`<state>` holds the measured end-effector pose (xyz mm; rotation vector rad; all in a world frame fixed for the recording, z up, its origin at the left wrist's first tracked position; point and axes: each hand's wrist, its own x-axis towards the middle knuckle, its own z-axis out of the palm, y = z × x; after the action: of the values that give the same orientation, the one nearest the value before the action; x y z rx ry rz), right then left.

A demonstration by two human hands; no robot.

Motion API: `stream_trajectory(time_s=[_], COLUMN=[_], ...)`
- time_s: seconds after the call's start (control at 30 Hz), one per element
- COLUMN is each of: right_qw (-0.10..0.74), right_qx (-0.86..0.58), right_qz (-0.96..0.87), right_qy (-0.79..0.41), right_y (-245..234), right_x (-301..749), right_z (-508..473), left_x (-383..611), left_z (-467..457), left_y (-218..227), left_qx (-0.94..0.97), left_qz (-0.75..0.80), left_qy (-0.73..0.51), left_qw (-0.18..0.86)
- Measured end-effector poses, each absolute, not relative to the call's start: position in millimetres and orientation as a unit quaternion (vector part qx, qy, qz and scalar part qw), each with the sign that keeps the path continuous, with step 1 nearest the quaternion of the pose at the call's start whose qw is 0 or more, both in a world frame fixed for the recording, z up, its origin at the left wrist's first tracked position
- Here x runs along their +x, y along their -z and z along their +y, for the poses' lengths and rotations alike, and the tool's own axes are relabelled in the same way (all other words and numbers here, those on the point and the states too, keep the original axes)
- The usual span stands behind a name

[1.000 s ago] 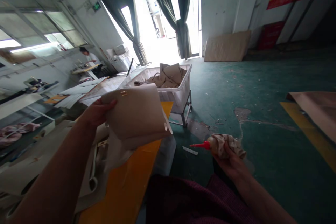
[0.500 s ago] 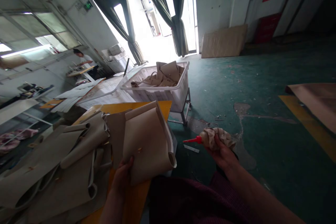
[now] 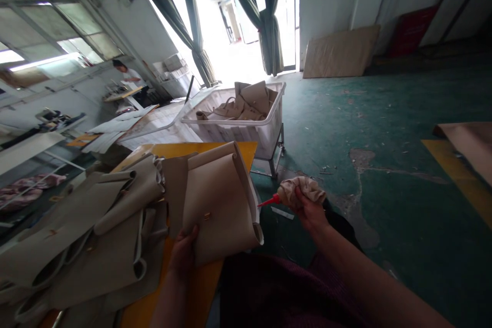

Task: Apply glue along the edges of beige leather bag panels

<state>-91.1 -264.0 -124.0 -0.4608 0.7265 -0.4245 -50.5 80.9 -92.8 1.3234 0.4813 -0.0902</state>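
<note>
A beige bag piece [image 3: 221, 189], folded over on itself with a small gold-coloured clasp, lies at the edge of the yellow table. My left hand [image 3: 183, 251] grips its lower left edge, thumb on top and the other fingers hidden beneath. In my right hand [image 3: 309, 210] is a squeeze bottle [image 3: 282, 196] with a long red nozzle, its body wrapped in crumpled cloth [image 3: 303, 188]. The nozzle tip points left and appears at the right edge of the bag piece; whether it touches cannot be made out.
More beige bag pieces [image 3: 77, 230] are heaped on the yellow table [image 3: 184, 149] to the left. Beyond it, a white bin [image 3: 246, 130] on a wheeled metal frame holds similar pieces. A person [image 3: 128, 77] works at a far table. A brown board [image 3: 340, 54] leans on the wall.
My right hand has brought the bottle leftward and slightly up, so the red nozzle is now at the bag piece's right edge. My left hand keeps its hold. The view has shifted slightly.
</note>
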Motion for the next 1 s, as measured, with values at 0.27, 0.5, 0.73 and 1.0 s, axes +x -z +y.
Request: stream_trajectory(time_s=[0.27, 0.5, 0.73, 1.0], right_qw=[0.883, 0.872, 0.871, 0.877], right_qx=[-0.259, -0.249, -0.248, -0.298], right_qz=[0.352, 0.352, 0.339, 0.306], right_qy=[0.171, 0.231, 0.255, 0.218], right_y=[124.2, 127.5, 135.8, 140.0], right_x=[-112.9, -97.1, -50.4, -82.4], right_z=[-262.2, -259.7, -263.3, -267.9], left_x=[-49.5, -49.8, -49.2, -48.8], left_z=[79.0, 78.5, 80.9, 79.8], left_y=[99.8, 99.0, 100.9, 102.4], left_qx=[0.563, 0.557, 0.561, 0.55], left_qz=[0.246, 0.245, 0.242, 0.245], left_qy=[0.017, 0.01, 0.015, 0.003], left_qw=[0.789, 0.794, 0.792, 0.799])
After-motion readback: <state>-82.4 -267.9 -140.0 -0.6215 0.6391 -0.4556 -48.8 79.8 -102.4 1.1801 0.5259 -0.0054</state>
